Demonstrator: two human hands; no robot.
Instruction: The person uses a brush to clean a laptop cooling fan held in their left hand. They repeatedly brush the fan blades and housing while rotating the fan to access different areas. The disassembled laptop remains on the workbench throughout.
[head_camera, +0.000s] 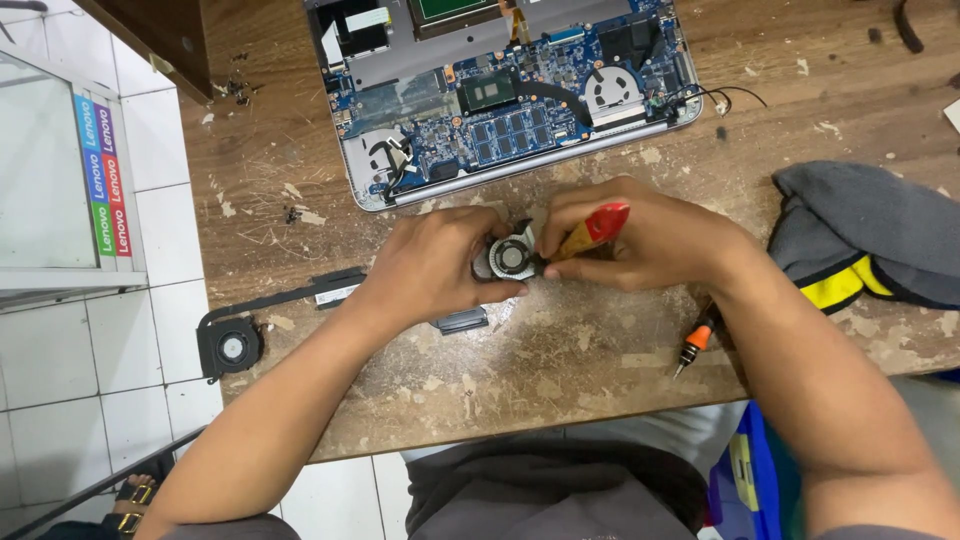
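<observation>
A small cooling fan (512, 255) sits at the middle of the worn wooden table (560, 360) — a round grey rotor with thin curved blades set in a flat silvery metal housing. The left hand (440, 265) is closed around its left edge, fingers curled over the casing. The right hand (640, 240) is closed on a brush (590, 232) with a glossy red handle and a yellowish ferrule, its tip touching the fan at the rotor's three o'clock side.

At twelve o'clock from the fan lies an opened laptop (500, 100), blue circuit board bare inside a silver shell. At eight o'clock rests a second fan (232, 347), black and round, joined to a dark flat heat pipe. At four o'clock lies an orange-collared screwdriver (695, 345); at three o'clock, well apart, a crumpled grey cloth (870, 235) with yellow trim. The tabletop is scratched, its varnish flaking in pale patches.
</observation>
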